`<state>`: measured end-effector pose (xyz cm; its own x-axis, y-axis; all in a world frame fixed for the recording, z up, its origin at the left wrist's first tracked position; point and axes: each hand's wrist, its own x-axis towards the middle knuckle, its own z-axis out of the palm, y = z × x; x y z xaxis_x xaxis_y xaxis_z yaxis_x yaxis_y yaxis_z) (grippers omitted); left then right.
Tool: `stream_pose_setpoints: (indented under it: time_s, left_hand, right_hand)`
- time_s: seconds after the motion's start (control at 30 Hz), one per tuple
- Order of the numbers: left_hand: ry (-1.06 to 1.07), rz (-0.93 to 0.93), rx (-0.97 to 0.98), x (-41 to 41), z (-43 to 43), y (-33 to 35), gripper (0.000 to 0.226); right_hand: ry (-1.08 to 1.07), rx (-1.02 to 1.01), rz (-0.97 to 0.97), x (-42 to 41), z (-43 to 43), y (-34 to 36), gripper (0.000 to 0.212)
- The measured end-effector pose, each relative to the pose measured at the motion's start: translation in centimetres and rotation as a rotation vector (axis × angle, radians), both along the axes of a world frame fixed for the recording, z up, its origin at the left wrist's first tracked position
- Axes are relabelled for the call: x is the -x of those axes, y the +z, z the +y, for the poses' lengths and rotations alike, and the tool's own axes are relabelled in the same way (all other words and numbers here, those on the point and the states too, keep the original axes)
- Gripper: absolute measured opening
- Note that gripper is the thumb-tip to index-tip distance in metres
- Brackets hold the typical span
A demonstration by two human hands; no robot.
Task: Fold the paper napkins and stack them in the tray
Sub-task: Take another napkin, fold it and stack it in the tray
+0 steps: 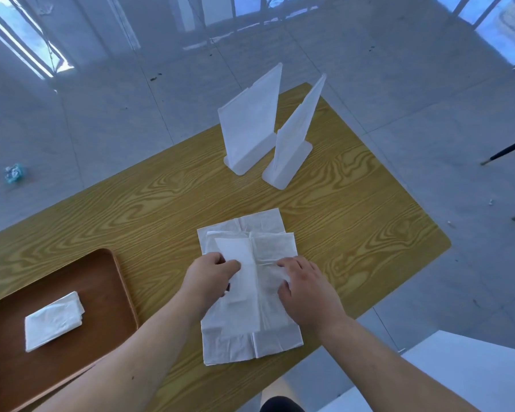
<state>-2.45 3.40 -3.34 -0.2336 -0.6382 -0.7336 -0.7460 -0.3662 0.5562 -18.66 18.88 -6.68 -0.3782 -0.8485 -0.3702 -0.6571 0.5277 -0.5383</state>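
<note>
A loose pile of white paper napkins (250, 328) lies flat on the wooden table (354, 221), near its front edge. My left hand (210, 279) pinches the left part of the top napkin between thumb and fingers. My right hand (305, 289) holds the right part of the same napkin, fingers curled on it. At the lower left stands a brown tray (107, 281) with a folded white napkin (52, 321) lying in its middle. My left forearm crosses over the tray's near corner.
Two upright white plastic stands (250, 120) (292, 144) sit at the table's far side. Around the table is a glossy tiled floor with a crumpled blue-white scrap (15, 172) at the left. Dark chair legs (506, 150) show at the right, a white surface (470, 370) at the lower right.
</note>
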Motion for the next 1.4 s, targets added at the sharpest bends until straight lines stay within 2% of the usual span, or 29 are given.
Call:
stream_pose_setpoints:
  time_s: [0.07,0.13,0.2,0.3,0.37,0.4,0.5,0.7,0.97,1.03,1.1,1.17,1.23,1.33,1.4]
  left_hand:
    - [-0.009,0.175,-0.158,1.6,0.6,1.1,0.032]
    - [-0.063,0.243,-0.255,2.9,1.1,1.5,0.044]
    - [-0.085,0.144,-0.177,3.2,1.2,1.0,0.053]
    - [-0.212,-0.18,0.005,2.2,1.2,-0.5,0.052]
    - [-0.33,-0.317,0.016,1.4,1.7,-1.4,0.05]
    - [-0.352,-0.335,-0.015,1.2,2.1,-1.8,0.047]
    - [-0.318,-0.29,-0.117,1.2,3.4,-2.7,0.041]
    - [-0.299,-0.253,-0.122,2.6,4.8,-3.4,0.033]
    - [-0.253,-0.197,-0.162,2.5,4.9,-3.5,0.033]
    - [-0.26,-0.18,-0.165,2.4,4.8,-3.2,0.033]
    - [-0.27,-0.136,-0.18,2.3,4.8,-2.6,0.034]
    - [-0.256,-0.058,-0.222,2.3,4.8,-1.9,0.039]
    - [-0.171,0.058,-0.298,2.0,4.7,-0.9,0.053]
    - [0.024,0.277,-0.419,1.5,4.2,0.7,0.075]
    - [0.113,0.396,-0.403,0.8,3.3,1.9,0.086]
  right_hand:
    - [-0.08,0.018,0.013,0.7,0.5,0.2,0.043]
    - [-0.206,0.041,0.02,1.8,1.1,0.4,0.041]
    - [-0.332,0.062,0.032,3.0,1.9,0.6,0.039]
    - [-0.408,0.067,0.041,4.5,3.2,0.6,0.03]
    - [-0.415,-0.005,0.012,4.8,3.8,0.4,0.023]
    - [-0.401,-0.069,-0.006,4.8,4.0,0.3,0.027]
    - [-0.353,-0.244,-0.076,3.8,4.4,-0.1,0.038]
    - [-0.368,-0.294,-0.231,2.0,3.7,-0.2,0.02]
    - [-0.423,-0.163,-0.297,1.8,3.1,1.0,0.012]
    - [-0.459,-0.131,-0.398,2.0,2.9,1.7,0.011]
    - [-0.53,-0.101,-0.591,2.2,2.8,2.4,0.009]
    - [-0.624,-0.053,-0.847,2.3,2.5,3.2,0.015]
    - [-0.695,0.009,-1.024,2.2,2.0,4.2,0.031]
    - [-0.691,0.077,-1.074,1.6,0.6,5.5,0.055]
    - [-0.628,0.12,-1.036,0.9,-0.5,6.5,0.073]
